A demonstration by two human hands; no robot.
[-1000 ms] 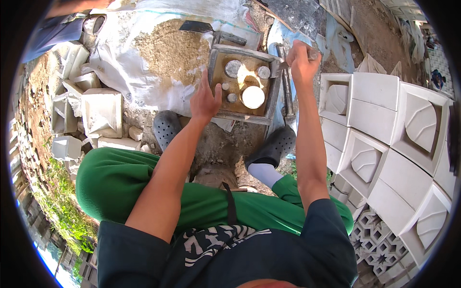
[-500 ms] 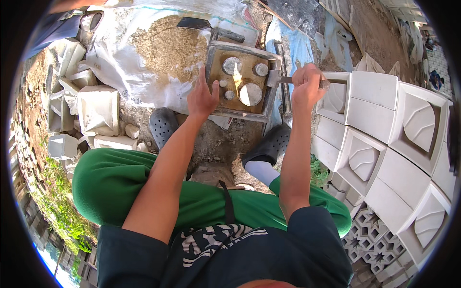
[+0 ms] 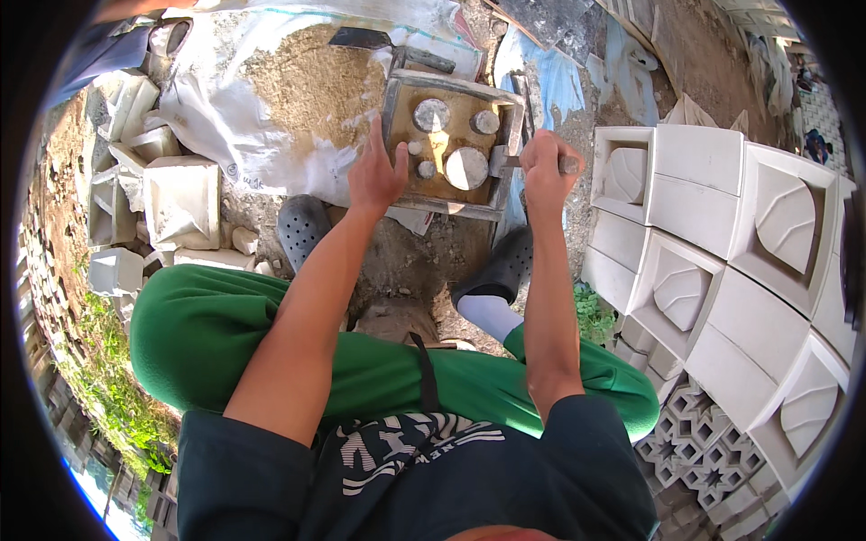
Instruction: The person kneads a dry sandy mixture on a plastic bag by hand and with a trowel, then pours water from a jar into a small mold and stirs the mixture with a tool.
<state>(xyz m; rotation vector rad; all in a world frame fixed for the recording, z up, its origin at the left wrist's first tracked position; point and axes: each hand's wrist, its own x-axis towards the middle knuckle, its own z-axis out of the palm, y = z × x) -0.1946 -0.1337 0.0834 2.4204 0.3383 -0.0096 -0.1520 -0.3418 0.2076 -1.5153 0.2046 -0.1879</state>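
A square mold frame [image 3: 450, 209] lies in front of me. Sandy material [image 3: 442, 97] fills it, with several round grey discs [image 3: 466, 169] of different sizes set in the top. Against the frame's left side rests my left hand [image 3: 375, 177], its fingers stretched and the thumb apart, holding nothing. My right hand [image 3: 549, 171] is wrapped round the handle of a hammer [image 3: 568, 165]. The hammer's head is at the frame's right side; whether it touches there I cannot tell.
A trowel [image 3: 361, 38] lies beyond the frame, beside a sand heap [image 3: 311, 86] on white sheeting [image 3: 194, 99]. Pale cast blocks [image 3: 699, 167] are stacked at my right, with patterned vent blocks [image 3: 695, 451] nearer. More blocks [image 3: 183, 203] stand left. Part of another person [image 3: 99, 59] shows at far left.
My right hand has moved left, bringing the hammer closer in against the frame's right side. The left hand stays by the frame's left edge.
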